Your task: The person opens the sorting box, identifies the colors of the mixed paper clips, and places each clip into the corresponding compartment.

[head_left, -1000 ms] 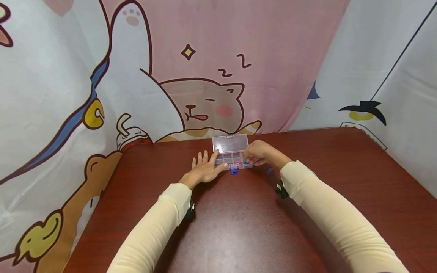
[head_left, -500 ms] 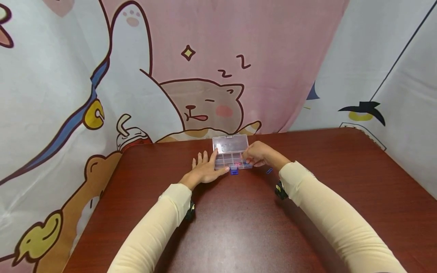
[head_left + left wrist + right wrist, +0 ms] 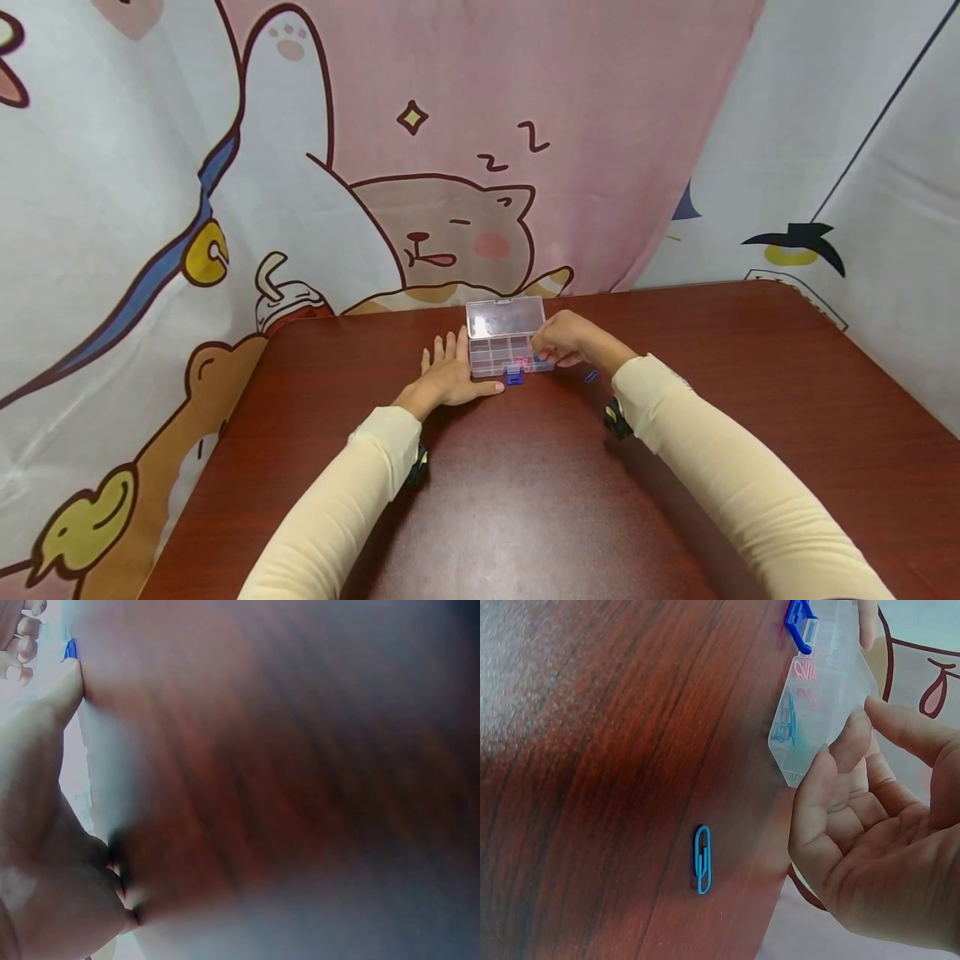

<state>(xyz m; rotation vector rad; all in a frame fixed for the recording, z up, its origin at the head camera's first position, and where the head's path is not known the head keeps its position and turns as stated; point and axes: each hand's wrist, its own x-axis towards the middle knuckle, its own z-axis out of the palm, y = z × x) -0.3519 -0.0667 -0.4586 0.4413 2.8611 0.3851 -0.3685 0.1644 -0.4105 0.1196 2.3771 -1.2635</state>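
Observation:
A clear plastic compartment box (image 3: pixel 480 369) sits near the back of the table, its lid (image 3: pixel 506 318) raised and its blue latch (image 3: pixel 513 378) facing forward. My left hand (image 3: pixel 448 380) lies with fingers spread along the box's left side, thumb stretched in front. At the right end, my right hand (image 3: pixel 566 336) reaches over the compartments with bent fingers; thumb and forefinger tips come together, and I cannot tell whether they pinch anything. Pink paper clips (image 3: pixel 805 670) and blue paper clips (image 3: pixel 787 727) show through the box's front wall.
One loose blue paper clip (image 3: pixel 703 859) lies on the brown wooden table (image 3: pixel 495 500), right of the box and under the right forearm. Behind the table's back edge hangs a printed cartoon curtain (image 3: pixel 600 125).
My left hand's forefinger and thumb have drawn off the box's left end onto the table beside it. The right hand has stayed nearly in place at the compartments.

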